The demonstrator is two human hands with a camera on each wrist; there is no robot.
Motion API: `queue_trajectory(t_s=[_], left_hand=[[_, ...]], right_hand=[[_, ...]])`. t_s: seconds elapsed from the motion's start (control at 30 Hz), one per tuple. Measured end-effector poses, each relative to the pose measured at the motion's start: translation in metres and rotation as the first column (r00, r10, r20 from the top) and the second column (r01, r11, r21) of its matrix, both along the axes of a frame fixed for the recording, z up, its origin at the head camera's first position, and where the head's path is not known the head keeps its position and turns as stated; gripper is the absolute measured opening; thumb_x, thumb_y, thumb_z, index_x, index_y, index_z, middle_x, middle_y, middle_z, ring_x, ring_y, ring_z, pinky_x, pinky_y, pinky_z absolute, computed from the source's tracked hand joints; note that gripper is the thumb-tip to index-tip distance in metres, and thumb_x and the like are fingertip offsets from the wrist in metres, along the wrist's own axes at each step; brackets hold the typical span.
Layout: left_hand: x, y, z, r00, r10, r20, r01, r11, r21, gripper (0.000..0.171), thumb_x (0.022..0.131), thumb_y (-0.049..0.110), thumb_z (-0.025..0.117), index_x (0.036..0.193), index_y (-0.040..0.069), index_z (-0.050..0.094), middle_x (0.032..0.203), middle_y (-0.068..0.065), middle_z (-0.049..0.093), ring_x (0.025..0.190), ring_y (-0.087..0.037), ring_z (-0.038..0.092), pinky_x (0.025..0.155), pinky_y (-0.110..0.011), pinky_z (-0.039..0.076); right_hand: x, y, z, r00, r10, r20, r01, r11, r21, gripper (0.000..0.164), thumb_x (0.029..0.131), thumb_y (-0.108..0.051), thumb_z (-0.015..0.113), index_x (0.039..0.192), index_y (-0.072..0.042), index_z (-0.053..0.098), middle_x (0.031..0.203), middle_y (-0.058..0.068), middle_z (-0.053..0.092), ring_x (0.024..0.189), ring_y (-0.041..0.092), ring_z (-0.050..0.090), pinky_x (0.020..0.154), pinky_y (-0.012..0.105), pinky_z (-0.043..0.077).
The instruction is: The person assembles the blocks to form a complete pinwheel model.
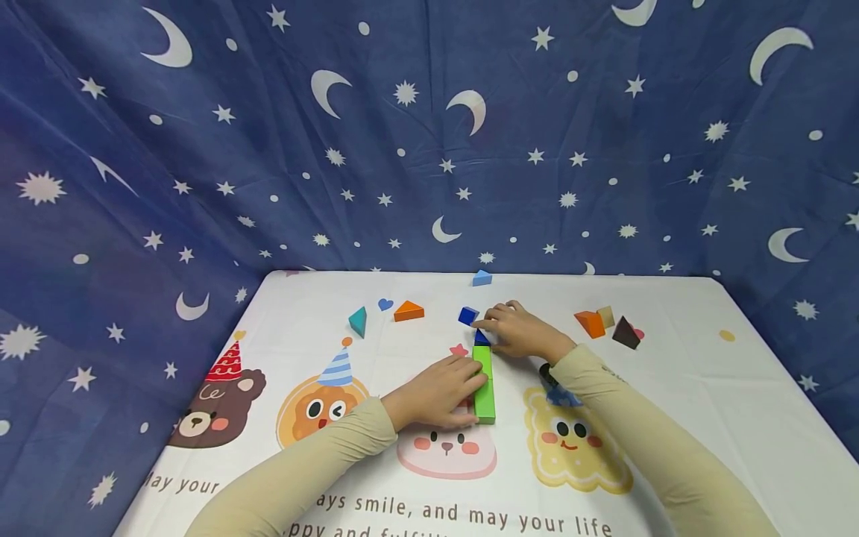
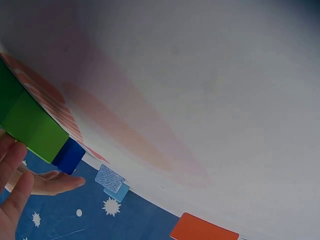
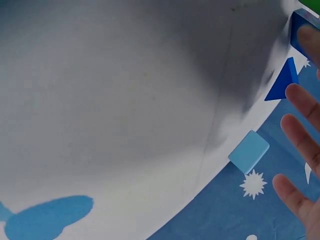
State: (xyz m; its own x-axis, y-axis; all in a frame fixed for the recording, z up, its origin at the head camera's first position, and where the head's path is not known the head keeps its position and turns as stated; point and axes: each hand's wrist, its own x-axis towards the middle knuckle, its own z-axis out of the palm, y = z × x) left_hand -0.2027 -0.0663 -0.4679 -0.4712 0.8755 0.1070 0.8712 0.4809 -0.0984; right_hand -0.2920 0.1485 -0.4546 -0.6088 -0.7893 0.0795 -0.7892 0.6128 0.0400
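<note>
Two green blocks lie end to end in a line on the white tablecloth. My left hand rests along their left side, fingertips touching them and fingers fairly straight. At the far end of the line sits a dark blue block. Beside it is my right hand, its thumb on the block in the right wrist view and the other fingers spread and extended. A second blue block, with a triangular face in the right wrist view, stands just beyond those fingers.
A light blue block lies at the table's back edge. Teal and orange wedges are at back left. Another orange wedge, a tan block and a dark brown piece lie at right. A starry blue curtain hangs behind.
</note>
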Motion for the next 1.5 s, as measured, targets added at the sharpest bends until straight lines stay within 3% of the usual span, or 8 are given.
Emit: queue_trajectory(t_s=[0.53, 1.17, 1.5], left_hand=[[0.0006, 0.0007, 0.0005, 1.0, -0.002, -0.012, 0.002, 1.0, -0.002, 0.053, 0.085, 0.055, 0.054, 0.121, 0.016, 0.049, 0.125, -0.002, 0.05, 0.12, -0.019, 0.048, 0.112, -0.033, 0.032], [0.0004, 0.001, 0.0012, 1.0, 0.001, 0.002, -0.001, 1.0, -0.002, 0.051, 0.085, 0.054, 0.054, 0.119, 0.016, 0.049, 0.123, -0.001, 0.05, 0.119, -0.018, 0.048, 0.113, -0.033, 0.032], [-0.0001, 0.0012, 0.0011, 1.0, 0.004, 0.015, -0.004, 1.0, -0.007, 0.051, 0.086, 0.054, 0.053, 0.12, 0.017, 0.049, 0.125, -0.001, 0.049, 0.12, -0.017, 0.048, 0.113, -0.033, 0.032]], right_hand=[[0.0008, -0.0058, -0.0012, 0.997, 0.061, -0.04, -0.061, 0.998, 0.003, 0.045, 0.078, -0.02, 0.075, 0.121, -0.017, 0.062, 0.106, 0.008, 0.065, 0.1, 0.027, 0.06, 0.088, 0.049, 0.046], [-0.0003, -0.0047, -0.0053, 0.997, 0.053, -0.052, -0.051, 0.998, 0.042, 0.045, 0.08, -0.023, 0.074, 0.123, -0.022, 0.061, 0.105, 0.005, 0.065, 0.1, 0.024, 0.059, 0.091, 0.049, 0.045], [0.0, -0.0034, -0.0051, 0.996, 0.055, -0.065, -0.052, 0.997, 0.053, 0.054, 0.077, -0.023, 0.076, 0.128, -0.021, 0.058, 0.105, 0.006, 0.065, 0.099, 0.024, 0.06, 0.09, 0.048, 0.046]])
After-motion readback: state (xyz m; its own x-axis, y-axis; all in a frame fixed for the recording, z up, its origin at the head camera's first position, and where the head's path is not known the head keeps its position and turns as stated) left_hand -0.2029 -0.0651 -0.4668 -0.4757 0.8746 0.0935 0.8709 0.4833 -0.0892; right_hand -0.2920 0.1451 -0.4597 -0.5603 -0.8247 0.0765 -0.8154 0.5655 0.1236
